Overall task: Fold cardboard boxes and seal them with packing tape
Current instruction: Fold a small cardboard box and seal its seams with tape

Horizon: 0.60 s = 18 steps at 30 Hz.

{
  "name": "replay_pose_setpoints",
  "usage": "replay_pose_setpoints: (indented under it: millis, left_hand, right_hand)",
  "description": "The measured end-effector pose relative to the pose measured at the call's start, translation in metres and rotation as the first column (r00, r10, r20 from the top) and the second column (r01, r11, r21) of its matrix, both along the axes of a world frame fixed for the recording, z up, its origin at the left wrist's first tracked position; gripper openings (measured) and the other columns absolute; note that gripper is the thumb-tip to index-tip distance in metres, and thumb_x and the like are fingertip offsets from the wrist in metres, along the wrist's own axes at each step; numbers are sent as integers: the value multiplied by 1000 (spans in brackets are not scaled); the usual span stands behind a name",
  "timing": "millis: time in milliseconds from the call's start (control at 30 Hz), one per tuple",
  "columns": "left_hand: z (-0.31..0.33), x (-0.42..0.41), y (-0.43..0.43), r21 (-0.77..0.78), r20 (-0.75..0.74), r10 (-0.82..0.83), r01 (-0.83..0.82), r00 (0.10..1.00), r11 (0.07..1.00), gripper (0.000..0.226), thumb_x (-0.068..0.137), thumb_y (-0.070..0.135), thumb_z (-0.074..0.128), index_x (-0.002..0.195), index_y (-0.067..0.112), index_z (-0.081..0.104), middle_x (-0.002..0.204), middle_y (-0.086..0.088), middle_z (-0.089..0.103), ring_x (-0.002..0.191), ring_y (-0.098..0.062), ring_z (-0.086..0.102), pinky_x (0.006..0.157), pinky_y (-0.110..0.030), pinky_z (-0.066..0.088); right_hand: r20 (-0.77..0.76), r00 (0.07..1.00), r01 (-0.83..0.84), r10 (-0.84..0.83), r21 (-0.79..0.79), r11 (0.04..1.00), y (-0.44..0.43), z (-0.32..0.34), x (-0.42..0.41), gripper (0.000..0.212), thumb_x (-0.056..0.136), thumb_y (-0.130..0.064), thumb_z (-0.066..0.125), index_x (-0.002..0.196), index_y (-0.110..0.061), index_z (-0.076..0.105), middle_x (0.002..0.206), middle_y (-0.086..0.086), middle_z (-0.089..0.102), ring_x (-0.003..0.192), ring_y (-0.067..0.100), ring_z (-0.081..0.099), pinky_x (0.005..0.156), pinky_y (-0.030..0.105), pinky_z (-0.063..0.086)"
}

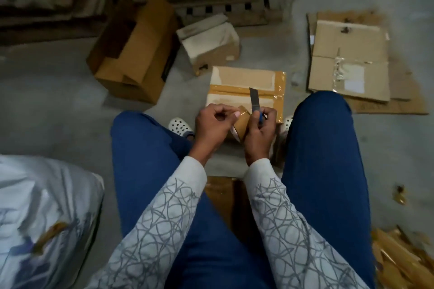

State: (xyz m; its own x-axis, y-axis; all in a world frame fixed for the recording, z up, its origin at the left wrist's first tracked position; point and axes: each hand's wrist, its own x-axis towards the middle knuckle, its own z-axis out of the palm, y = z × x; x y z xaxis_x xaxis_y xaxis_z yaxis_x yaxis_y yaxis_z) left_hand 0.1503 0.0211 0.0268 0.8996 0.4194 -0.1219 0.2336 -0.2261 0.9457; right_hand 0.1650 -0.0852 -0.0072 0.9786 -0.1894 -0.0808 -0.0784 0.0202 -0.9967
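- A sealed box [246, 82] is seen on the floor [58, 101], between the knees of a seated person; brown tape is stuck along its middle seam and along its right edge.
- Just in front of the sealed box, on the person's side, a tape roll [242, 123] of brown tape is held up between both hands, above the floor.
- The left hand [212, 122] is placed at the left side of the tape roll; its grip is closed, and the upper edge of the roll is pinched by the thumb and the curled fingers.
- The right hand [260, 131] is placed at the right side of the roll; its grip is clamped around the blue handle of a cutter knife [254, 101], and the grey blade is pointed upward, over the near edge of the sealed box.
- It cannot be told if the roll is also supported by the right hand.
- To the left of the sealed box, a large open box [133, 51] is lying on its side, and a small box [209, 42] is standing just behind the sealed box.
- To the right of the sealed box, flattened cardboard [350, 63] is spread on the floor.
- Well nearer than the sealed box, a white bag [42, 218] is seen at the left and tape scraps [399, 258] at the right.
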Motion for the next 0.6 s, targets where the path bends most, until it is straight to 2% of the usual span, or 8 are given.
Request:
replay_pose_setpoints:
  millis: [100,200,267,367,433,467,533,600]
  left_hand:
    - [12,-18,23,61,43,123,-126,991,990,11,84,16,82,93,20,79,93,9,76,86,3,69,78,-18,56]
    - [12,-31,34,-12,56,264,-264,963,964,21,82,26,84,99,22,73,100,8,73,90,2,66,71,-12,52]
    - [9,-36,38,-44,45,324,-322,945,946,27,82,36,83,104,28,71,105,5,71,93,-2,65,71,-14,52]
    - [6,-39,38,-233,47,218,-201,975,951,31,85,29,82,114,23,71,108,-4,74,98,-16,70,72,-21,56]
    - [9,-38,27,-442,95,107,-55,990,895,38,85,13,80,121,17,68,111,-11,75,103,-24,71,77,-31,59]
    - [11,-37,21,-492,120,78,-9,990,871,41,84,6,80,122,15,68,113,-12,75,105,-25,71,79,-35,59]
    - [14,-32,5,-500,139,37,38,990,865,45,81,-2,79,121,15,66,113,-13,75,105,-24,71,81,-38,59]
    - [17,-27,-11,-479,153,3,71,988,875,50,79,-7,79,123,12,64,114,-14,74,104,-21,71,81,-36,59]
  right_hand:
    - [34,992,-123,125,-38,992,24,12,-4,14,97,-35,48,99,-22,49,86,-1,59,75,15,54,70,33,45]
    - [86,969,-228,230,-24,973,37,23,-6,7,99,-33,48,97,-26,49,86,1,58,76,17,55,71,38,47]
    - [115,946,-299,304,-61,952,40,28,-4,3,100,-34,48,97,-32,48,88,3,58,78,21,56,73,43,51]
    - [139,918,-351,371,-145,925,26,28,-1,5,100,-34,49,100,-29,47,92,5,55,81,28,54,74,52,52]
    - [160,916,-350,368,-127,928,5,27,-5,7,100,-30,52,100,-24,48,94,7,53,82,24,52,74,46,47]
    - [151,918,-351,366,-112,929,-5,30,-8,5,99,-26,53,100,-24,49,94,8,54,82,22,52,73,44,46]
    - [119,936,-323,332,-94,942,-24,33,-11,11,99,-20,55,103,-29,50,97,12,58,79,27,55,69,44,49]
    - [121,959,-249,258,-83,965,-39,41,-11,22,100,-17,55,110,-35,51,104,10,63,77,38,59,69,52,54]
